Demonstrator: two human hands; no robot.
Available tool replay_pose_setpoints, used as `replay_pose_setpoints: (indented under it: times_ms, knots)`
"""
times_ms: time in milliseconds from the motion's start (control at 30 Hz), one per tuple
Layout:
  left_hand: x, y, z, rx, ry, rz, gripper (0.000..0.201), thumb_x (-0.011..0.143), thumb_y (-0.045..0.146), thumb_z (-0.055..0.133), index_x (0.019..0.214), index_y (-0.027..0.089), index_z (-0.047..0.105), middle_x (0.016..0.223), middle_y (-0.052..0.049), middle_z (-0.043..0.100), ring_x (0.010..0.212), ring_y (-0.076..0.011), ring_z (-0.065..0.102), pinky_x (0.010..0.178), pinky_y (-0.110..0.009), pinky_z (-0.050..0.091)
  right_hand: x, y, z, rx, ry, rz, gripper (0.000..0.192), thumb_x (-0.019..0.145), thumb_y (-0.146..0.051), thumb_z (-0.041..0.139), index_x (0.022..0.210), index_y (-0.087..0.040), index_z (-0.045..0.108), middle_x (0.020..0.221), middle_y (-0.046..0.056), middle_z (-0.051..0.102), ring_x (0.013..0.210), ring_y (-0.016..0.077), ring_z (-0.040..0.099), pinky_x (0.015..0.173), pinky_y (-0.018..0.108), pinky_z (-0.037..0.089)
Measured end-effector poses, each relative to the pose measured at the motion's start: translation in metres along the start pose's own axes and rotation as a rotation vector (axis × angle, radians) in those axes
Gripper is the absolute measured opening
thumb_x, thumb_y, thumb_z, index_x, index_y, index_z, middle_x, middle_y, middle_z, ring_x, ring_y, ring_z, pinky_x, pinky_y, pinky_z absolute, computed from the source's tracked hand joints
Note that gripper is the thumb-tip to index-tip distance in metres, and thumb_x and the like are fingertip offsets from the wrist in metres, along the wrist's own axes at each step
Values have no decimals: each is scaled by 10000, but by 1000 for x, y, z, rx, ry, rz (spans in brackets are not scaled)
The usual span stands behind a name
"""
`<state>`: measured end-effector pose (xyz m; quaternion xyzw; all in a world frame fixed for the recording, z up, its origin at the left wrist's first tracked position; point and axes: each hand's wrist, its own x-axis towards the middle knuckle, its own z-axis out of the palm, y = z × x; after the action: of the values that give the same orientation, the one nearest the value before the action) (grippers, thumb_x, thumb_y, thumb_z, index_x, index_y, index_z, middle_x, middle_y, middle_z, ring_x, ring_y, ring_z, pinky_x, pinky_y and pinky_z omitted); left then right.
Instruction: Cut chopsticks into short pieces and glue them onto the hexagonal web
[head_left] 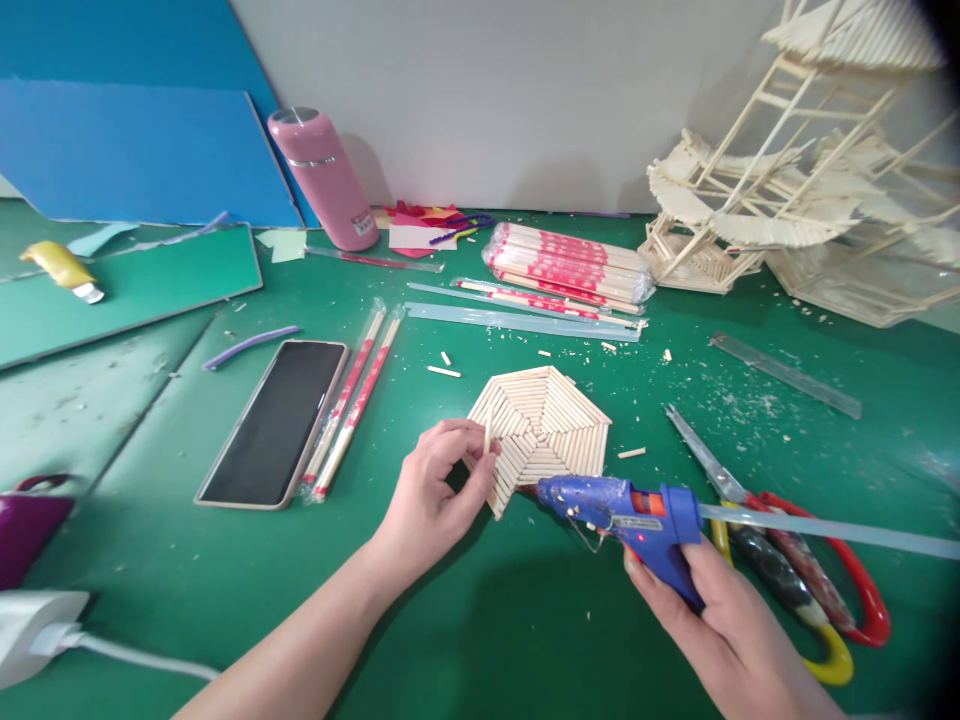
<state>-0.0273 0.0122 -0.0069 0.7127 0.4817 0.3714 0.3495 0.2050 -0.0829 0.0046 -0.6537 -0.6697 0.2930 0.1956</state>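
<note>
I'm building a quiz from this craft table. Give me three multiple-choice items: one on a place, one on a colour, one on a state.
1. Where does the phone lie?
A. left of the stick hexagon
B. on top of the scissors
C. against the wall

2. What colour is the glue gun?
A. pink
B. blue
C. yellow

3. What is the left hand doing?
A. lying flat on the table
B. pinching a short stick at the hexagon's edge
C. gripping the bottle

Answers: 1 A, the phone sits left of the hexagon; 2 B, the body in the right hand is blue; 3 B, fingers close on a stick.
</note>
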Motion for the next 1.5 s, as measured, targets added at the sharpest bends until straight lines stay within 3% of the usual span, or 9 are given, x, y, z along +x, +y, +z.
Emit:
replay_pose_setpoints:
  times_ms: [233, 567, 1067, 1267, 1500]
  knots:
    - [0, -1, 0, 1, -1, 4, 103, 824, 190, 496, 738, 180, 550, 798, -63, 629, 877, -196, 573, 770, -338, 473, 4, -3, 0, 6, -15, -52, 293, 870, -350, 424, 1082, -177, 528, 742, 12, 689, 634, 146, 646, 546, 175, 514]
    - [0, -1, 0, 6, -4, 10, 105, 825, 189, 496, 734, 186, 548, 787, -60, 630, 877, -197, 570, 772, -345, 471, -1, 3, 1, -16, 8, -4, 325, 853, -357, 454, 1108, -166, 513, 843, 51, 695, 757, 175, 665, 635, 190, 532]
    - [0, -3, 0, 13, -5, 4, 92, 821, 190, 500, 763, 181, 571, 836, -62, 631, 879, -193, 582, 770, -334, 479, -5, 10, 0, -123, 69, -86, 272, 835, -335, 482, 1055, -179, 519, 732, 16, 698, 624, 155, 674, 536, 159, 536]
    - [0, -2, 0, 10, -1, 9, 108, 832, 194, 490, 750, 181, 560, 815, -65, 626, 874, -191, 579, 778, -347, 476, -10, 15, 0, -100, 66, -43, 258, 846, -318, 456, 1056, -182, 521, 921, 55, 711, 824, 205, 679, 538, 172, 551]
    - [-1, -3, 0, 17, -14, 7, 100, 832, 196, 494, 762, 180, 564, 833, -67, 624, 881, -193, 578, 767, -334, 476, -14, 19, -1, -140, 90, -62, 336, 842, -311, 459, 1151, -178, 461, 907, 63, 714, 831, 228, 676, 454, 189, 535]
